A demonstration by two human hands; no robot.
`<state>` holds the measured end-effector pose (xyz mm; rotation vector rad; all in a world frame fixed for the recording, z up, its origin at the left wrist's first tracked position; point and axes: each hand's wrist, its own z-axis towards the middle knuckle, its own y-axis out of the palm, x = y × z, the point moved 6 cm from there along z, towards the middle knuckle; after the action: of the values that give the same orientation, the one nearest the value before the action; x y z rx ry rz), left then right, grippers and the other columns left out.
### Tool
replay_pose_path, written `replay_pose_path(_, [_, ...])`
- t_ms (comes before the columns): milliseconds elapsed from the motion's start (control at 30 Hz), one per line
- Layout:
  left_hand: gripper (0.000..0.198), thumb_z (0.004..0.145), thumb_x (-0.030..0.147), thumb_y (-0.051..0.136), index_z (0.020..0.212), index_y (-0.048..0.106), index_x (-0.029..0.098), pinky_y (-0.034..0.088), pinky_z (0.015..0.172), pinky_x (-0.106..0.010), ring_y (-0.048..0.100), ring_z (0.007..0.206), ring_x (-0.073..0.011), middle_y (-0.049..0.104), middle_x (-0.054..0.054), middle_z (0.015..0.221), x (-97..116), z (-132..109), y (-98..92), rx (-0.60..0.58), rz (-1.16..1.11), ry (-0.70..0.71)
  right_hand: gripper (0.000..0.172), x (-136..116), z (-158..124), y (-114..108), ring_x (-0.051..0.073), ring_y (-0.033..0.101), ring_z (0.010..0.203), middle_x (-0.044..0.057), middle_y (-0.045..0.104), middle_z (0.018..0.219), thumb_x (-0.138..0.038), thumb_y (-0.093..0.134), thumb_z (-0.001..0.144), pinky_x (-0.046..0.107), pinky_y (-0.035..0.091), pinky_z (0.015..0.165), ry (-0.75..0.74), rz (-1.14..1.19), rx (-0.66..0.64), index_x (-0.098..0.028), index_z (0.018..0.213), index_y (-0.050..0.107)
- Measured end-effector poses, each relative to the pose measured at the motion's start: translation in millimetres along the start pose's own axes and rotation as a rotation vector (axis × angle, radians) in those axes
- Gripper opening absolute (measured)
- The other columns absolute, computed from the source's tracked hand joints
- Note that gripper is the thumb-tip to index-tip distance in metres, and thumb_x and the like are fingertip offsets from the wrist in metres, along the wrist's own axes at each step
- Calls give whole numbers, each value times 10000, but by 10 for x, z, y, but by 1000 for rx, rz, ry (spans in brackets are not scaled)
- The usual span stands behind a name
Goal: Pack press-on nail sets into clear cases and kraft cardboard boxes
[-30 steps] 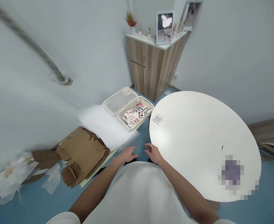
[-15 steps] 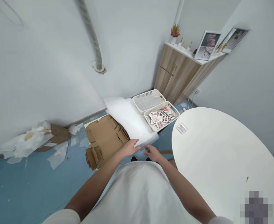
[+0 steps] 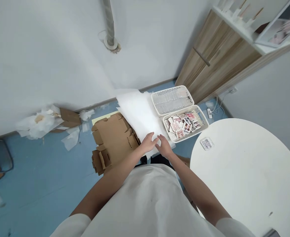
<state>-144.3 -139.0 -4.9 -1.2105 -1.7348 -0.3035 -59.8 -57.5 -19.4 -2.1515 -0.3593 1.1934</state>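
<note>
Both hands meet at the near edge of the white foam sheets (image 3: pixel 138 113): the left hand (image 3: pixel 148 142) and right hand (image 3: pixel 164 146) lay their fingers on it, though whether they pinch it cannot be told. The sheets lie between the flat cardboard (image 3: pixel 111 138) and two baskets (image 3: pixel 184 123).

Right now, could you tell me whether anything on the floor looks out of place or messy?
Yes: crumpled white paper scraps and a loose brown cardboard piece lie strewn on the blue floor against the wall, like litter.
</note>
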Motion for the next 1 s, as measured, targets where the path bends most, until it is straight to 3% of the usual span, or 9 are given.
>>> replay_pose_path(167, [535, 795, 418, 460, 1264, 383, 172, 242, 1015, -324, 282, 1270, -234, 310, -100, 1385, -86, 413, -25, 39, -143, -198, 686, 78, 505, -7, 245, 108, 1324, 174, 143, 1429, -267, 492, 764, 393, 197, 1053, 89, 5, -88, -53, 1344, 195])
replay_pose_path(300, [527, 779, 393, 491, 1241, 400, 156, 278, 985, -326, 299, 1259, -244, 292, -128, 1389, -301, 555, 37, 85, -243, -374, 690, 144, 701, 66, 240, 116, 1323, 160, 145, 1432, -253, 493, 763, 387, 184, 1059, 106, 11, -163, -64, 1350, 183])
replay_pose_path(400, [422, 766, 377, 509, 1127, 497, 159, 333, 930, -317, 398, 1185, -241, 392, -130, 1320, -369, 584, 51, 143, -267, -365, 675, 80, 690, 178, 257, 105, 1323, 143, 151, 1434, -207, 501, 741, 430, 214, 1036, 3, -3, -210, -101, 1344, 217])
replay_pose_path(533, [211, 768, 324, 495, 867, 592, 166, 415, 789, -282, 550, 942, -191, 603, -86, 1008, -376, 632, 41, 173, -333, -292, 704, -60, 604, 316, 270, 80, 1324, 120, 175, 1433, -164, 502, 720, 509, 165, 1021, -133, -62, -270, -161, 1355, 198])
replay_pose_path(700, [157, 763, 275, 479, 750, 600, 175, 433, 649, -246, 563, 720, -141, 622, -38, 754, -501, 661, -62, 364, -443, -322, 704, -168, 559, 324, 236, 116, 1324, 85, 223, 1423, -154, 483, 724, 503, 130, 1035, -250, -22, -287, -211, 1360, 185])
replay_pose_path(767, [156, 758, 269, 479, 715, 595, 174, 422, 592, -240, 542, 651, -131, 600, -26, 681, -560, 658, -83, 407, -452, -353, 626, -171, 559, 272, 207, 175, 1312, 72, 262, 1409, -166, 459, 746, 450, 187, 1040, -275, 61, -251, -217, 1336, 258])
replay_pose_path(867, [156, 746, 277, 491, 666, 573, 172, 392, 531, -232, 490, 565, -114, 545, 0, 596, -608, 635, -107, 436, -418, -379, 490, -87, 594, 132, 204, 224, 1293, 75, 286, 1389, -236, 478, 763, 401, 243, 1037, -187, 171, -59, -207, 1247, 406])
replay_pose_path(1000, [175, 753, 281, 476, 626, 534, 175, 356, 497, -223, 427, 512, -95, 479, 23, 557, -579, 579, -145, 442, -362, -338, 503, 4, 637, 12, 232, 302, 1240, 107, 359, 1310, -312, 545, 732, 426, 286, 1008, -33, 271, 154, -200, 1207, 420])
